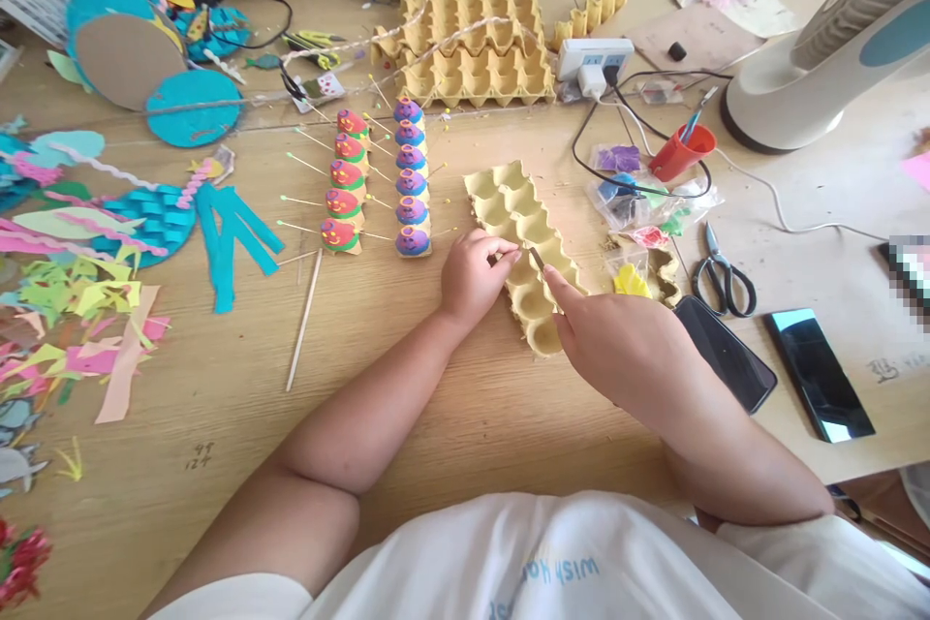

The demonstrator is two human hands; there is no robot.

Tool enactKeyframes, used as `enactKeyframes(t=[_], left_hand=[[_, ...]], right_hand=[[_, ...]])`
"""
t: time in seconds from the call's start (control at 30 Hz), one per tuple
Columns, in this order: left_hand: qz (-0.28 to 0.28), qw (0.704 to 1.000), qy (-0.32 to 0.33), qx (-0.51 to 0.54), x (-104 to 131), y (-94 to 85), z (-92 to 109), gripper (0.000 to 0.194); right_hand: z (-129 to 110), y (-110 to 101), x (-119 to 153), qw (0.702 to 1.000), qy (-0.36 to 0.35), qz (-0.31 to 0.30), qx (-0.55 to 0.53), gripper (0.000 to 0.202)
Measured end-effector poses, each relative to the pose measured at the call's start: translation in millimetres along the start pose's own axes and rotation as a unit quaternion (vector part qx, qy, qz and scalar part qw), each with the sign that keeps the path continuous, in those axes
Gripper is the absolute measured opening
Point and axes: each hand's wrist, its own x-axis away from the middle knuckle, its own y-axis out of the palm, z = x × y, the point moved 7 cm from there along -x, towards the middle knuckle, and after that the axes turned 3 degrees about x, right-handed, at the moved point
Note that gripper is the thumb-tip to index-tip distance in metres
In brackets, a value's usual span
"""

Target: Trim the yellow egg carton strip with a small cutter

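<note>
A yellowish egg carton (497, 191) with two rows of cups lies at a slant on the table. My left hand (472, 279) is at its left side, fingers closed on the carton near the middle ridge. My right hand (625, 339) is closed around a slim tool, its index finger stretched along it. Only a thin dark blade (536, 258) shows ahead of that finger, over the carton's middle; the handle is hidden in the palm. Left of the carton stand two painted carton-strip caterpillars, one red and green (345, 176), one blue and purple (412, 182).
Black-handled scissors (719, 281) and two phones (727, 349) lie to the right. Clay bags, an orange cup (681, 153), a power strip (596, 56) with cords and a fan (799, 68) stand behind. Egg trays (476, 68) are at the back; paper scraps (87, 310) cover the left.
</note>
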Motion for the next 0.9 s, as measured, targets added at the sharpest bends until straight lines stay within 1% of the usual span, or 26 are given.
enactKeyframes(t=[0.17,0.33,0.7,0.9], left_hand=[[0.003,1.0,0.006,0.004,-0.1,0.2,-0.7,0.006],[0.001,1.0,0.005,0.006,0.3,0.8,-0.5,0.006],[0.001,1.0,0.003,0.007,-0.2,0.6,0.1,0.005],[-0.003,1.0,-0.001,0.009,0.0,0.4,0.6,0.006]], right_hand=[[3.1,0.8,2.7,1.0,0.0,0.013,0.005,0.059],[9.3,-2.4,2.7,0.999,0.015,0.039,0.009,0.061],[6.2,2.7,-2.5,1.0,0.015,-0.006,-0.003,0.062],[4.8,1.6,-0.2,1.0,0.009,0.011,0.006,0.06]])
